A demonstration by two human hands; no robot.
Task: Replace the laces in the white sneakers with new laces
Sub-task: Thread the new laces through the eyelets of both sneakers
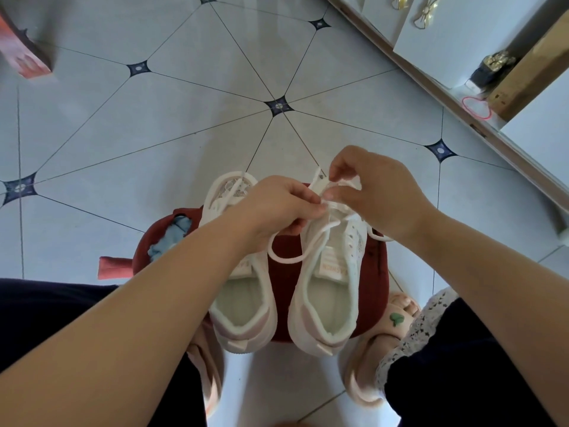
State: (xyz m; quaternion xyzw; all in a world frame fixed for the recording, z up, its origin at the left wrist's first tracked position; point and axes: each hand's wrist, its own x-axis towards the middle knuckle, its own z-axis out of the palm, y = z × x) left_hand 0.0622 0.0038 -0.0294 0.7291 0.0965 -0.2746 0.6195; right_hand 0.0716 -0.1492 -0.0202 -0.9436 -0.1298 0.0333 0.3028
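The two white sneakers (326, 291) stood side by side, heels toward the person, on a dark red padded stool (374, 272). Their uppers were perforated knit, with pale pink heel panels and soft, fleecy collars. A soft white lace (286, 261) trailed in a loose loop from one sneaker. The left hand (277, 208) and right hand (375, 192) each pinched the lace above that sneaker's eyelets. A crumpled blue cloth (172, 238) lay on the stool, which stood on a glossy tiled floor (184, 118)

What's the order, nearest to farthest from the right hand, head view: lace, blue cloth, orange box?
1. lace: pinched in the right hand
2. blue cloth: on the stool's left side
3. orange box: floor, far upper left
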